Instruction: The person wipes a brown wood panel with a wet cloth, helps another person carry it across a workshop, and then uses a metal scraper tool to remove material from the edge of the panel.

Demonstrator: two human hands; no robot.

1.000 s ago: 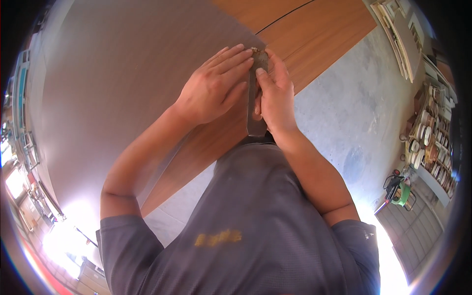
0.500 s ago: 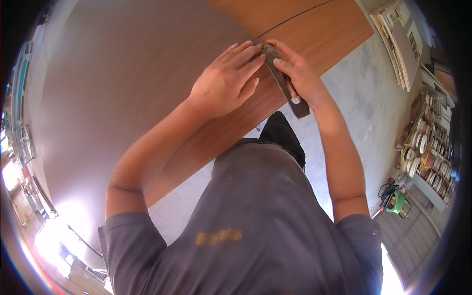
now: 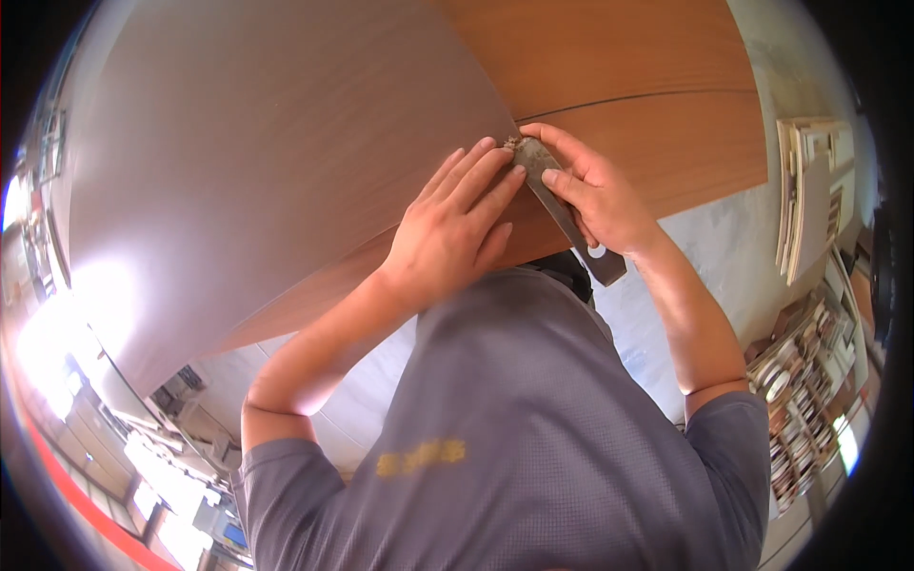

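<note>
My right hand (image 3: 598, 193) is closed around a flat, dark metal strip (image 3: 564, 211) with a hole near its lower end. Its far end lies at the edge of a grey-brown panel (image 3: 286, 152), where small brown crumbs or shavings (image 3: 514, 146) cling. My left hand (image 3: 447, 219) rests flat on the panel with its fingers stretched out. Its fingertips touch or nearly touch the strip's far end. Beneath the grey panel shows an orange-brown wood-grain panel (image 3: 609, 57) with a dark line across it.
Leaning against the wall at the right are several pale boards (image 3: 809, 200). Below them stands a shelf rack (image 3: 795, 400) packed with rolls of edging. Pale floor (image 3: 657, 285) shows beside the panels, and bright light comes from the lower left.
The view has shifted, so hands, strip and panels appear lower and more of the wood-grain panel shows. My right hand still grips the strip; my left stays spread beside it.
</note>
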